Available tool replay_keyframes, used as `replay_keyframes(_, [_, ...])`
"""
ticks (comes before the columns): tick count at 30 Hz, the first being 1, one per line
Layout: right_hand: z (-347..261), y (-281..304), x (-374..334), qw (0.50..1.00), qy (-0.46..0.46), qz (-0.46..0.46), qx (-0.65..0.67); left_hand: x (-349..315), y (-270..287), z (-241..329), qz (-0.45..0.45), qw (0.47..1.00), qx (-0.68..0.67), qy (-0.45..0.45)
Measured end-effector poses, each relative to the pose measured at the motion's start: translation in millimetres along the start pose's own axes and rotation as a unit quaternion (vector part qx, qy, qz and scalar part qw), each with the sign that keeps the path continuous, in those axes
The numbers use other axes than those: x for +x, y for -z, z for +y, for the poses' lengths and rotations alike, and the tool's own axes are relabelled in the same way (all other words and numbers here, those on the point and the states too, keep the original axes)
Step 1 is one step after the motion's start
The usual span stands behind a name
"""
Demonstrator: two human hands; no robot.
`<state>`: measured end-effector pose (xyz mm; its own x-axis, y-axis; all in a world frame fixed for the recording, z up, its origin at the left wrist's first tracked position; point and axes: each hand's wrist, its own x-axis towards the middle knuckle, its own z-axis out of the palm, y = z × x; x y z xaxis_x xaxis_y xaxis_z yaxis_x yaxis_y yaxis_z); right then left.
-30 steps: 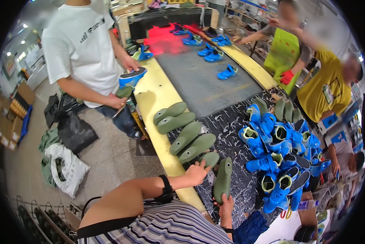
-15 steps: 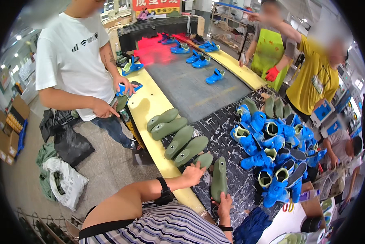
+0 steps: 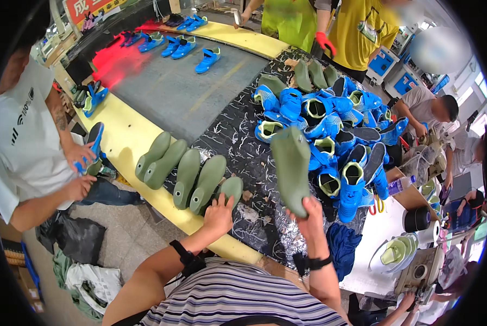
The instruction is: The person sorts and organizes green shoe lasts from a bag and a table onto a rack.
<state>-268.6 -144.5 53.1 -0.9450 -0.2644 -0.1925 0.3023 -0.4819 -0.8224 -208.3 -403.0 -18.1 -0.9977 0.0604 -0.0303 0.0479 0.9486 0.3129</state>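
Observation:
Lifted above the dark, scrap-strewn tabletop is a green shoe last, its narrow end gripped by my right hand. My left hand has its fingers curled over the near end of another green shoe last, at the right end of a row. Several more lasts lie beside it, partly on the yellow table border. A big heap of blue shoes sits to the right of the raised last, which overlaps the heap's left edge in view.
Beyond the heap lie a few more green lasts. A grey panel carries several blue shoes. At left, a person in a white shirt handles a blue shoe. Dark blue cloth and red-and-yellow-handled scissors lie at right.
My right hand has raised its last off the tabletop. The left hand stays at the row's end last. My view has swung to the right.

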Motion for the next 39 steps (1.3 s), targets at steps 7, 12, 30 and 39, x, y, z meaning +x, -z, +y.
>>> replay_keyframes(7, [-72.0, -13.6, 184.4, 0.994, 0.006, 0.054, -0.090, 2.0, 5.2, -4.1, 0.008, 1.000, -0.011, -0.001])
replay_keyframes(12, [-90.3, -2.1, 329.7, 0.998, 0.002, 0.046, -0.045, 1.9, 6.5, -7.3, 0.011, 1.000, -0.017, 0.014])
replay_keyframes(30, [37.8, 23.8, 47.3, 0.924, -0.218, -0.094, -0.299, 8.8, -0.7, -0.1, -0.014, 1.000, 0.012, 0.023])
replay_keyframes(39, [80.0, 54.3, -118.8, 0.920, -0.288, -0.039, -0.261, 7.0, -1.1, -22.7, -0.028, 0.997, 0.050, 0.048])
